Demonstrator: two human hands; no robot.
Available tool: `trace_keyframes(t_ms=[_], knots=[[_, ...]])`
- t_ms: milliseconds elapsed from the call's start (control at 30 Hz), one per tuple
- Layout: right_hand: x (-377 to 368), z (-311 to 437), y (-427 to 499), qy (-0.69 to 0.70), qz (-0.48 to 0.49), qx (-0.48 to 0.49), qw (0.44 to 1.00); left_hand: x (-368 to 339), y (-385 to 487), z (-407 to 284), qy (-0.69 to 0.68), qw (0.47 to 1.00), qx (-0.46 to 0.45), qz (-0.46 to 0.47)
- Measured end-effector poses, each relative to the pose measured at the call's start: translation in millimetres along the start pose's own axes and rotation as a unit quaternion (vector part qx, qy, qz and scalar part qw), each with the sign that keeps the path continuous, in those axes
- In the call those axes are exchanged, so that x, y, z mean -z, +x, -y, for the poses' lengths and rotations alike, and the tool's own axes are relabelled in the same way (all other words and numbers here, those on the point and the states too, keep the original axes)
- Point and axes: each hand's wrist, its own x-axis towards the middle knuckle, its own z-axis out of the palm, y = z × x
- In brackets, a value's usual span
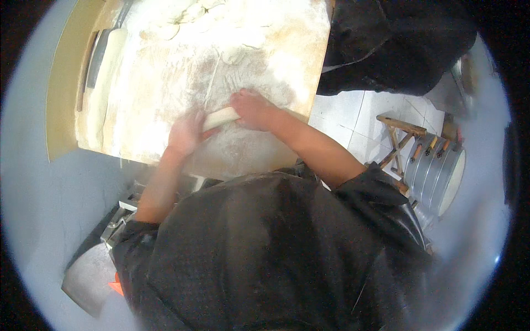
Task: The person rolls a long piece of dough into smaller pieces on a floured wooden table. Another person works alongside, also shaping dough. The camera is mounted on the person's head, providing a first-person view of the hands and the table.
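A pale roll of dough (221, 117) lies across the floured wooden board (165, 99) near its front edge. My left hand (186, 131) grips the roll's left end, and its outline is slightly blurred. On the other end sits my right hand (252, 108), with its fingers curled over the dough. Only the middle of the roll shows between the hands. Just beyond them, a small flat piece of dough (235, 55) rests in loose flour. More dough pieces (192, 14) lie at the far side, washed out by bright light.
Along the board's left side lie a long dough strip (108, 78), a metal blade (98, 62) and a thin wooden stick (86, 76). A person in dark clothing (385, 45) is at the far right. A wooden folding stool (399, 126) and a ribbed metal drum (432, 173) stand on the right.
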Motion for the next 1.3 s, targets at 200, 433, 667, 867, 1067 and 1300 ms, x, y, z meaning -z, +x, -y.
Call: trace_keyframes(t_ms=[200,433,667,867,1067,1300], knots=[[4.6,-26.3,-50.0,0.079,-0.179,-0.197,0.961,-7.7,4.4,-48.7,0.026,0.999,0.023,0.002],[-11.2,-16.7,-45.1,0.359,-0.247,-0.246,0.866,-32.9,44.7,-71.7,-0.286,0.956,0.051,0.036],[8.5,8.9,-33.9,0.468,-0.155,-0.345,0.798,-20.2,42.5,-94.7,-0.2,0.974,0.1,0.038],[3.7,15.8,-25.7,0.33,-0.215,-0.33,0.858,-21.0,57.1,-102.1,-0.156,0.979,0.131,0.002],[29.4,29.6,-25.7,0.502,-0.175,-0.289,0.796,-22.7,63.3,-92.6,-0.031,0.996,0.083,-0.03],[148.6,60.7,24.1,0.225,-0.405,-0.072,0.884,-27.9,42.3,-55.2,-0.067,0.991,0.064,-0.101]])
